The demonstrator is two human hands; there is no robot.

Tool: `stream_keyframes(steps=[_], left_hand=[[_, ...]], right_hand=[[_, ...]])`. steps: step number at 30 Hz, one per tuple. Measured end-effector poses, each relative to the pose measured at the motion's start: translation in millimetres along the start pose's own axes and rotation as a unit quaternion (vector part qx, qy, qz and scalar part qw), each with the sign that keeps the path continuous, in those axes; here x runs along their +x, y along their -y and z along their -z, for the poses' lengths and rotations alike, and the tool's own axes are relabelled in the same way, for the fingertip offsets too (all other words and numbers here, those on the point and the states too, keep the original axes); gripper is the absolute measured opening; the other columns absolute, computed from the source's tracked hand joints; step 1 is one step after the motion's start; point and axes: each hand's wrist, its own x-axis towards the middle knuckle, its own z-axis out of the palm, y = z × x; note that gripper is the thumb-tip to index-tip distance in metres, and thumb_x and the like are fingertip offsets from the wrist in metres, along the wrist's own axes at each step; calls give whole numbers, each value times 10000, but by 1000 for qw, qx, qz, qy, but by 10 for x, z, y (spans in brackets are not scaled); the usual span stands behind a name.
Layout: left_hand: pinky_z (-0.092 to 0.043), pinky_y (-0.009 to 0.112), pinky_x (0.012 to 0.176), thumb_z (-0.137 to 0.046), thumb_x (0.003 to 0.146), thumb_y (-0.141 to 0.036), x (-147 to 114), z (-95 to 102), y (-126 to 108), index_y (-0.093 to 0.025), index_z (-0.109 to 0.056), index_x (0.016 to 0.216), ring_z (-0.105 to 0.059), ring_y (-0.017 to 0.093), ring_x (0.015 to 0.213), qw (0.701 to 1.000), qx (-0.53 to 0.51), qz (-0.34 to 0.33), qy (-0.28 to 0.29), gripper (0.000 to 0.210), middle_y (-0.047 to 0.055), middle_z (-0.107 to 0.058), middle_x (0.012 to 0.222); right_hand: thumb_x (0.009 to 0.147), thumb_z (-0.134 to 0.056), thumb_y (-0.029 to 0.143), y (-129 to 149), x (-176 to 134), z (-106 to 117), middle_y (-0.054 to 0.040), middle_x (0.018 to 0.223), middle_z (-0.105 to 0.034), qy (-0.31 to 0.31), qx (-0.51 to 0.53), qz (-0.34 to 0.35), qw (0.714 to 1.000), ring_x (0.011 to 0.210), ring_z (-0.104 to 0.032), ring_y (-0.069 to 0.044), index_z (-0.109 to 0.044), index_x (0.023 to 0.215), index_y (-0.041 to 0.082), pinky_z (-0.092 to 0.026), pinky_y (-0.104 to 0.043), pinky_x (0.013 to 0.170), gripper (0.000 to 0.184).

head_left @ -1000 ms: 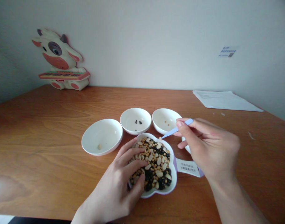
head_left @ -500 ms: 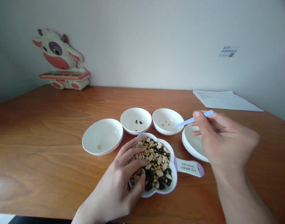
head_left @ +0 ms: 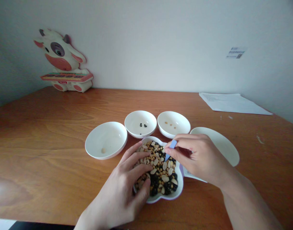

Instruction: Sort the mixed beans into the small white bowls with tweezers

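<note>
A white, lilac-rimmed, flower-shaped dish point(head_left: 178, 191) with a handle holds a mix of shelled peanuts point(head_left: 165, 179), small yellow beans and black beans. My left hand point(head_left: 123, 182) is curved over its left side, fingers apart and thumb bent inward, gripping that side and touching the mix. Between thumb and fingers of my right hand point(head_left: 199, 155) is a pair of blue tweezers point(head_left: 170, 150), tip down among the peanuts at the dish's upper right. Whether the tip pinches anything cannot be seen. My right hand covers part of the labelled handle point(head_left: 193, 176).
Behind the dish stand white bowls: the left bowl point(head_left: 92, 142) with one pale piece, a middle bowl point(head_left: 130, 124) with several black beans, another bowl point(head_left: 185, 124) with three tan pieces. A white bowl point(head_left: 229, 153) lies partly behind my right hand. Papers point(head_left: 235, 103) and a cow toy point(head_left: 65, 68) sit farther back.
My right hand has swung left and down with the tweezers, from above the right-hand bowls to the dish. The tan pieces lie in a different arrangement. My left hand stays put.
</note>
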Motion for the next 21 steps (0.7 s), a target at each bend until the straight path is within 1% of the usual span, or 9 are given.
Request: stream_keyframes(steps=[4, 7, 11, 16, 21], left_hand=[[-373, 526, 1152, -519, 881, -150, 1, 1, 1, -246, -605, 1126, -218, 282, 1461, 1000, -2, 0, 1, 277, 40, -493, 1404], [-370, 527, 1153, -516, 883, -150, 5, 2, 3, -247, -603, 1128, -219, 280, 1460, 1000, -4, -1, 2, 277, 40, -490, 1406], [-366, 522, 1159, -513, 883, -148, 9, -2, 3, -248, -604, 1124, -208, 274, 1464, 1000, 0, -1, 2, 276, 34, -495, 1403], [-369, 526, 1158, -516, 881, -149, 2, -5, -1, -245, -607, 1126, -210, 280, 1465, 1000, 5, 2, 6, 279, 35, -493, 1411], [-391, 535, 1140, -526, 871, -147, -1, -1, 1, -240, -616, 1118, -230, 297, 1459, 1000, 5, -1, 0, 280, 49, -507, 1398]], right_hand=[[866, -653, 246, -30, -19, 11, -22, 629, -669, 33, -36, -3, 999, 570, -579, -128, -708, 683, 173, -414, -256, 594, 205], [860, -652, 247, -33, -25, 29, -18, 598, -660, 40, -49, -11, 998, 547, -570, -127, -703, 654, 174, -399, -258, 580, 224], [888, -619, 258, -21, -21, 27, -19, 600, -668, 12, -35, -8, 999, 525, -563, -120, -724, 692, 171, -385, -255, 549, 239], [899, -608, 253, 3, -22, 6, -37, 667, -699, -11, -8, 15, 1000, 564, -601, -132, -751, 751, 171, -415, -256, 568, 222], [905, -597, 242, 17, -15, 0, -45, 701, -710, -31, 4, 17, 999, 588, -622, -139, -754, 760, 171, -439, -256, 579, 224]])
